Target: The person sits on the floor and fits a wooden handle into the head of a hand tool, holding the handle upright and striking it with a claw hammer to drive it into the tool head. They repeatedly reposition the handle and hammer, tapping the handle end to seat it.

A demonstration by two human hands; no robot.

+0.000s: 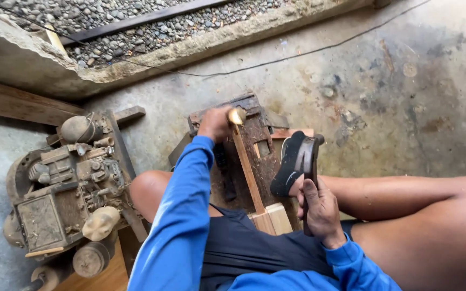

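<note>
My left hand (215, 124) is closed around a small tool with a round yellowish end (237, 116), held at the far tip of a thin wooden strip (246, 172). The strip runs back toward me to pale wooden blocks (272, 218) between my knees. It lies over a rusty, dark work block (257, 132) on the concrete floor. My right hand (319, 207) grips the handle of a hammer, whose dark head (311, 148) is raised to the right of the strip. A foot in a black sandal (291, 161) rests just beside the hammer head.
An old, dirty engine (66, 194) stands at the left, close to my left knee. Wooden planks (17, 105) lie behind it. A concrete ledge (152, 56) with gravel (109, 21) runs along the top. A thin cable (297, 54) crosses the stained floor.
</note>
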